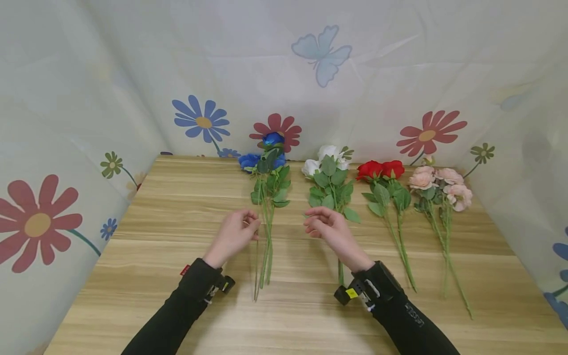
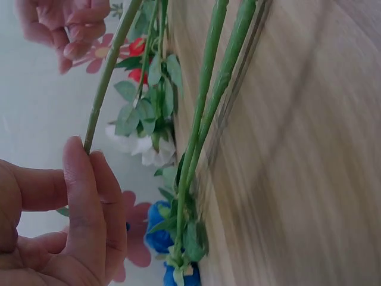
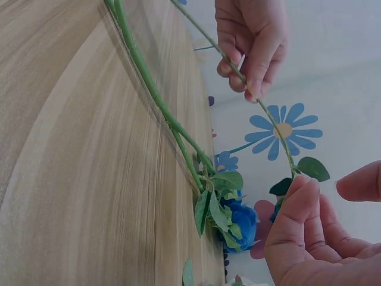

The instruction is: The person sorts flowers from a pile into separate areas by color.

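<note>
My left hand [image 1: 235, 232] pinches the thin green stem [image 2: 106, 80] of a blue rose [image 1: 273, 138] between thumb and fingers. That stem is raised off the table, and its lower end points toward me. Under it lie more blue roses [image 1: 250, 161], their green stems [image 2: 205, 101] side by side on the wood. My right hand [image 1: 330, 229] hovers over the stems of the white roses [image 1: 329, 153], holding nothing. Its thumb stands apart from its loosely bent fingers [image 3: 294, 220]. In the right wrist view those fingers partly hide the raised rose's head.
Red roses [image 1: 380, 170] and pale pink flowers [image 1: 443, 185] lie to the right along the back of the wooden table [image 1: 168, 207]. A printed cloth [image 1: 248, 64] hangs behind and at both sides.
</note>
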The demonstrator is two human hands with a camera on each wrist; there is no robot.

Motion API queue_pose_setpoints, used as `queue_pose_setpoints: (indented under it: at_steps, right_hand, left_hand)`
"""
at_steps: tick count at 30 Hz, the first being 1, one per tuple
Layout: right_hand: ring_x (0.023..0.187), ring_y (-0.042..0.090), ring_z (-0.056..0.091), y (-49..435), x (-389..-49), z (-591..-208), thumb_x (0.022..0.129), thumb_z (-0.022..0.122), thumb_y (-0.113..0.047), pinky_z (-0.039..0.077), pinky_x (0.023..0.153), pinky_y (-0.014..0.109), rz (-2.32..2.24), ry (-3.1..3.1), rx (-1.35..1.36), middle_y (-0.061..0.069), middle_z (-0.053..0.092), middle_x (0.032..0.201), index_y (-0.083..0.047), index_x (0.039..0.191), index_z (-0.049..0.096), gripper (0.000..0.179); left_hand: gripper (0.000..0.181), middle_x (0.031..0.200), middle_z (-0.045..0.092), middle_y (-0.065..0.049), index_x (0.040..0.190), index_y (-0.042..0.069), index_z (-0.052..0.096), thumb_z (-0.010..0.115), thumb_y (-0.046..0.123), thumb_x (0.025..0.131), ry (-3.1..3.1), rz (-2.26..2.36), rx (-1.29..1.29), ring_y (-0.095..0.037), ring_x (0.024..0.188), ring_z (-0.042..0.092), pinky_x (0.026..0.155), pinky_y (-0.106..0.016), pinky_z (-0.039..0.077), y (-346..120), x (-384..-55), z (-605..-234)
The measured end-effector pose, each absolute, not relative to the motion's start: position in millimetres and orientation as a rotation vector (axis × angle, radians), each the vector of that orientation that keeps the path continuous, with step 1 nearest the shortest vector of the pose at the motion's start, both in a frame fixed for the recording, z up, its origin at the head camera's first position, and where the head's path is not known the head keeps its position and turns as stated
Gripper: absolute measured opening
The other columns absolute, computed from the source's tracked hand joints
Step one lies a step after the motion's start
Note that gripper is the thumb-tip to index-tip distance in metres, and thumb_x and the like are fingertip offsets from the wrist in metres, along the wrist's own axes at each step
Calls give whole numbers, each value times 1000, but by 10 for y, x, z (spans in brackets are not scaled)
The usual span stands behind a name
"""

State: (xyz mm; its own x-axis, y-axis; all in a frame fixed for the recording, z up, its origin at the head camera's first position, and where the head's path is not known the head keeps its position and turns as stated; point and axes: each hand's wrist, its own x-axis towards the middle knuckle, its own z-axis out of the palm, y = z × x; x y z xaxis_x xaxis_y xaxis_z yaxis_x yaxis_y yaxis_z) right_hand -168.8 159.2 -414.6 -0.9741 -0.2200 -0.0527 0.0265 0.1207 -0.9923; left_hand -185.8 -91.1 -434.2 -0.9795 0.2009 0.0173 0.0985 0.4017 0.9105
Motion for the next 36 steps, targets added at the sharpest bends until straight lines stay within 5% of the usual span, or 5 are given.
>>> queue_pose_setpoints:
  at_steps: [15,36]
  right_hand:
    - [89,22,59,1600,-1677,-4147,93,48,-4,52,79,30,-1964,2185,-196,28,56,109,5,125,50,33]
    - [89,23,59,1607,-1696,-4147,92,49,-5,52,79,32,-1959,2193,-184,23,59,106,2,122,53,31]
  left_hand:
    - [7,87,60,-18,95,-2,57,56,5,93,2505,1651,237,-21,63,65,61,-35,57,-708,-1948,-4535]
    - [20,75,63,-6,102,-1,59,63,16,91,2679,1261,273,-16,55,62,51,-28,50,-768,-1929,-4564]
